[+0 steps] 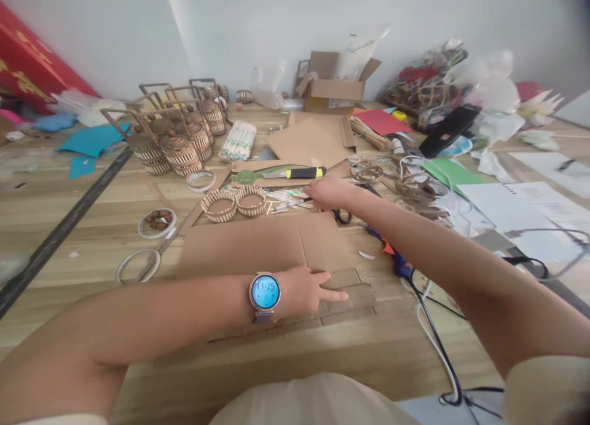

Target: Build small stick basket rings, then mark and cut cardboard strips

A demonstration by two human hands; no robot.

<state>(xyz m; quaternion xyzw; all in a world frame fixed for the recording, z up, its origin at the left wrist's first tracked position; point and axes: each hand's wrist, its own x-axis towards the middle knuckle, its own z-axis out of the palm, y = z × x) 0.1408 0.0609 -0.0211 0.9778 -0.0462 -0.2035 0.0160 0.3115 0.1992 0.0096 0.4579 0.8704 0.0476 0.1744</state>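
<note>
My left hand (302, 293), below a wristwatch (264, 291), lies on a flat sheet of brown cardboard (249, 246) with its fingers stretched apart. Cut, creased strips show along the sheet's right edge. Further back, my right hand (329, 193) reaches down among thin wooden sticks (286, 195), fingers bent together; whatever is between them is hidden. Just behind it, a yellow-and-black utility knife (304, 173) rests in its packaging. Two small round rings of short sticks (219, 205) stand left of the pile. Black scissor handles (342, 216) show under my right wrist.
Several stick-built lanterns with handles (182, 154) stand at back left, near rolls of tape (201, 181). A blue glue gun (402, 266) with cables lies under my right forearm. An open carton (334, 87) is by the wall; papers (530, 206) cover the right side.
</note>
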